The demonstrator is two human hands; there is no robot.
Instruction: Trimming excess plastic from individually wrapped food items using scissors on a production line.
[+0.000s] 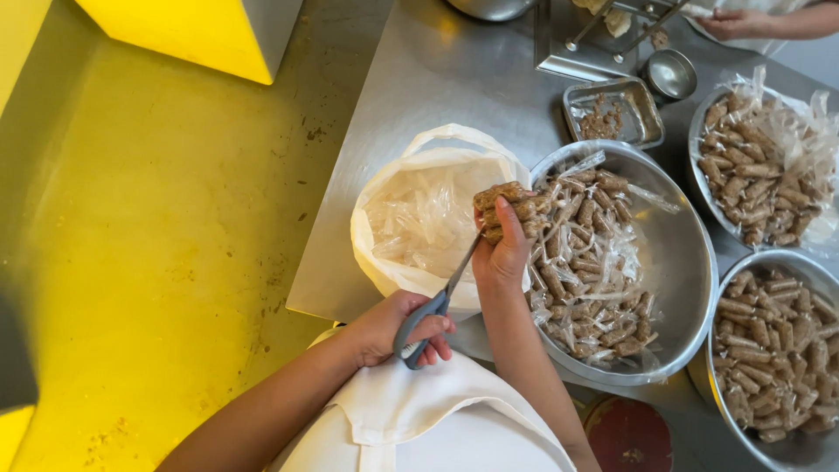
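Single head cam, looking almost straight down, close over the steel table [454, 79] edge. Yellow floor [157, 245] fills frame left. Far table end is cropped, probably.

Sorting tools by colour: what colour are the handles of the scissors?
Grey, on the grey-handled metal scissors in the left hand; head view.

The scissors' [437, 293] blade tips vanish behind the right hand [502, 253]; the lower-right bowl [808, 450] is cut off.
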